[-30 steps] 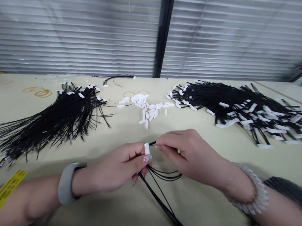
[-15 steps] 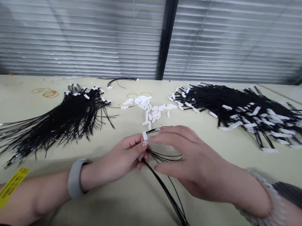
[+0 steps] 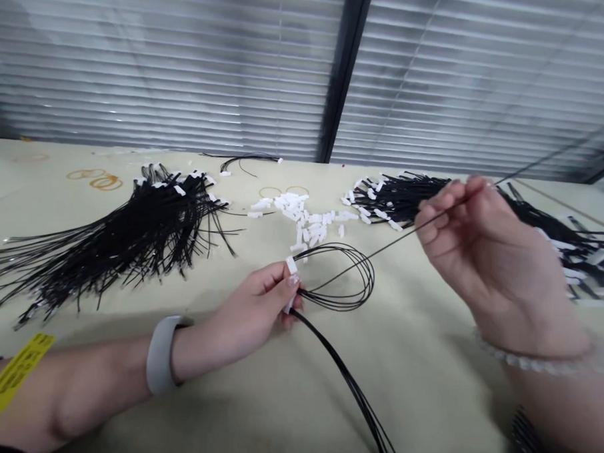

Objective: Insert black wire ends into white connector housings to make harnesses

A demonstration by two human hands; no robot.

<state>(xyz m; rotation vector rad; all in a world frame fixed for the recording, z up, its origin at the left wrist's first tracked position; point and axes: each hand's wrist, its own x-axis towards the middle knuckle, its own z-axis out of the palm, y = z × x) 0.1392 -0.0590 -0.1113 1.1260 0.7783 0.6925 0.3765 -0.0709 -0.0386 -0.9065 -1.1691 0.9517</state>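
Note:
Near the middle of the table my left hand [image 3: 265, 298] pinches a white plastic connector [image 3: 292, 266] between thumb and fingers. Several thin black wires [image 3: 371, 277] loop out to the right of it and curve back to my fingers. A thicker bunch of black wires [image 3: 343, 368] runs from below the fingers toward the near edge. My right hand [image 3: 498, 264] is raised at the right, thumb and fingers closed on a single black wire [image 3: 400, 237]. That wire stretches from near the loops up past the fingers to the upper right, where it blurs.
A pile of black wires [image 3: 132, 227] with white ends lies at left. Loose white connectors [image 3: 306, 219] are scattered at centre. Another black bundle with white connectors [image 3: 405, 192] lies at right, partly behind my right hand. Rubber bands [image 3: 104, 182] rest near the blinds [image 3: 175, 72].
My right hand has moved up and right from beside the left hand, drawing out a single wire. The wire loops now show beside my left hand, which keeps its hold on the connector.

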